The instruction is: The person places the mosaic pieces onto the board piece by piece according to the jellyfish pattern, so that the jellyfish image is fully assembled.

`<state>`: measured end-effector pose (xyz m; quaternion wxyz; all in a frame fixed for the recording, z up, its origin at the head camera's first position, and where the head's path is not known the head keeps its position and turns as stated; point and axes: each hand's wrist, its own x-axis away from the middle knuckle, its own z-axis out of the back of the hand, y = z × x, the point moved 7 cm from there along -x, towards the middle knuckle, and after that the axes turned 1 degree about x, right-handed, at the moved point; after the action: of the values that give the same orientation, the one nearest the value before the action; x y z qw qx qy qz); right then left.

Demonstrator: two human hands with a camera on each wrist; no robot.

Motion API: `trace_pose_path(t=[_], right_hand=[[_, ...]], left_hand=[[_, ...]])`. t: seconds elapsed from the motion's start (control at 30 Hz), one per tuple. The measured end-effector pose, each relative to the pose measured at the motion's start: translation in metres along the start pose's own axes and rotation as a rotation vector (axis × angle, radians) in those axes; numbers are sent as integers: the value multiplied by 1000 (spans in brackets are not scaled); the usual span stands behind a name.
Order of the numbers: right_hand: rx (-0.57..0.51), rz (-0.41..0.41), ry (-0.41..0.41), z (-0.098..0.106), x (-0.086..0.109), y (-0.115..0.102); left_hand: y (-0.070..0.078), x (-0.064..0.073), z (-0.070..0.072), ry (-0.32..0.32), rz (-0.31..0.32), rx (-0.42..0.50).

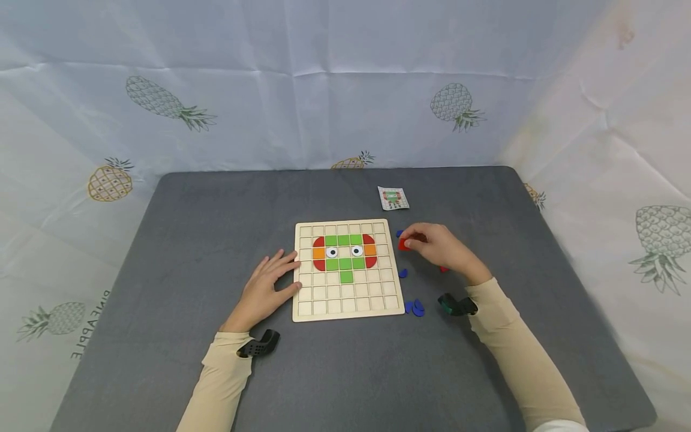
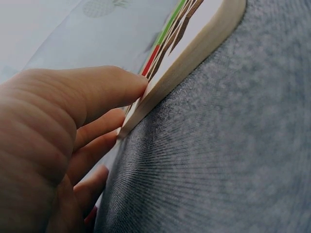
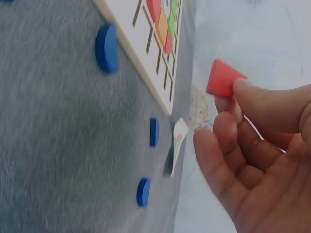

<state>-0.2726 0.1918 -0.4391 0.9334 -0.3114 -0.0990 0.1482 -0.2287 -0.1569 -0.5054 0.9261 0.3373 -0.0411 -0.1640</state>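
Right sleeve (image 1: pixel 518 348) lies nearest. Right hand (image 1: pixel 442 249) pinches a red piece (image 3: pixel 223 80); the squarish board (image 1: pixel 346 291) lies just left of that hand. Left hand (image 1: pixel 266 292), fingers extended, grips nothing, touching the board's edge.

Board (image 1: pixel 333 291) from above and wrist-close

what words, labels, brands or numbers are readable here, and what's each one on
"PINEAPPLE", printed sideways on the patterned cloth at the head view's left edge.
Small card: a coloured picture; any lettering is too small to read.
Wooden board: no words or numbers seen.
Black wrist devices: no mark can be read.
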Motion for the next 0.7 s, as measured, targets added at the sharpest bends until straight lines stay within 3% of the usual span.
trace_pose_path(t=[0.3,0.7], right_hand=[[-89,30,-50,-21,-7,-17],[-116,89,-135,-50,-15,-39]], left_hand=[[-1,0,-1,4,-7,-1],[-2,0,-2,6,-9,-1]])
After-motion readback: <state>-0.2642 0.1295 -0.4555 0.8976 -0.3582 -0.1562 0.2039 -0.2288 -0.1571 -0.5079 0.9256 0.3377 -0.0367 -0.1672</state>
